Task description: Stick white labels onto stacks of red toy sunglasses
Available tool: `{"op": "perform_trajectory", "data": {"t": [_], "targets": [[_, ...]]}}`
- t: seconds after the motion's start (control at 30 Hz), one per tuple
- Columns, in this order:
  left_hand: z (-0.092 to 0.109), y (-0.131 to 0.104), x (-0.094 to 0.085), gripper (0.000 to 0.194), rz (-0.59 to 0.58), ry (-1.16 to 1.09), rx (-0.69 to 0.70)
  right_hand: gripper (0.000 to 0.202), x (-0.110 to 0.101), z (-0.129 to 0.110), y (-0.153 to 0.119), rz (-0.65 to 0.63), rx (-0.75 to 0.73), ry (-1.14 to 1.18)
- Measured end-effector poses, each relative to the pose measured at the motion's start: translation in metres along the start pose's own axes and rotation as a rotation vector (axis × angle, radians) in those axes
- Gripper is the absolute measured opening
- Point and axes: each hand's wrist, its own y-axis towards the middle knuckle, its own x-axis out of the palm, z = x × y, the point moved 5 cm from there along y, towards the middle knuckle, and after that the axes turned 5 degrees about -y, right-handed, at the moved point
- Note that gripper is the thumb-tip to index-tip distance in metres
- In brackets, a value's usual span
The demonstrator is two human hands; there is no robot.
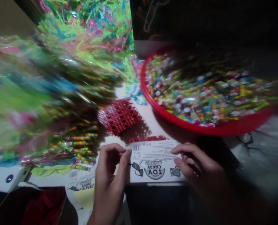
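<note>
A white printed card (156, 162) with upside-down "TOY CANDY SUNGLASSES" lettering lies flat between my two hands. My left hand (113, 175) pinches its left edge between thumb and forefinger. At its right edge, my right hand (197, 168) has its thumb and forefinger a little apart, beside the card's surface. Just behind the card shows a strip of red netting (148, 138). Further back sits a bundle of red mesh net (119, 116).
A red basin (176, 120) of small colourful wrapped candies stands at the right. Green, pink and blue plastic pieces (89, 47) heap up at the left. A white device (6, 178) with a cable, more printed sheets (82, 179) and a box of red material (40, 206) are at lower left.
</note>
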Motion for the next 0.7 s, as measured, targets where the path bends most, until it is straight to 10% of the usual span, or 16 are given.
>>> {"op": "perform_trajectory", "data": {"t": [0.7], "targets": [[-0.0005, 0.0029, -0.0008, 0.012, -0.018, 0.106, 0.106, 0.008, 0.0018, -0.0027, 0.0048, 0.031, -0.028, 0.056]]}}
